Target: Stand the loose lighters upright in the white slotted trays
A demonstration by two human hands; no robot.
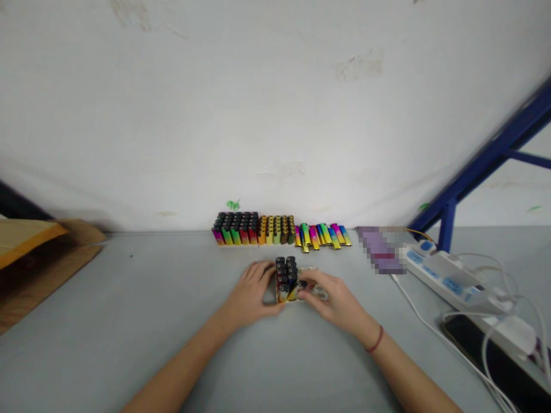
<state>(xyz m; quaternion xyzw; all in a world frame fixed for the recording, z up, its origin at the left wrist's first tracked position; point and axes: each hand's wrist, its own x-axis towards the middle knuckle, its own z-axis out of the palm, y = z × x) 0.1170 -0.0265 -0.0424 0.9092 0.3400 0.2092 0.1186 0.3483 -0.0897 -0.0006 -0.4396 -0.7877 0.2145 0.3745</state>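
A small pale tray (305, 300) stands on the grey table, its left part filled with upright black-topped lighters (286, 275). My left hand (252, 292) curves around the tray's left side, fingers behind and thumb along the front edge. At the tray's right part, my right hand (333, 295) pinches a black-topped lighter (302, 284) between thumb and fingers, beside the standing rows. My right fingers partly hide the tray's right part, where pale round openings show.
Against the wall stand black-topped lighters (235, 229) and gold-topped lighters (276, 229), with loose colourful lighters (325, 236) lying beside them. Right: a pixelated purple object (381, 250), power strip (451, 275), white cables, dark phone-like object (495, 355), blue frame (473, 178). Left: open cardboard box (43, 275).
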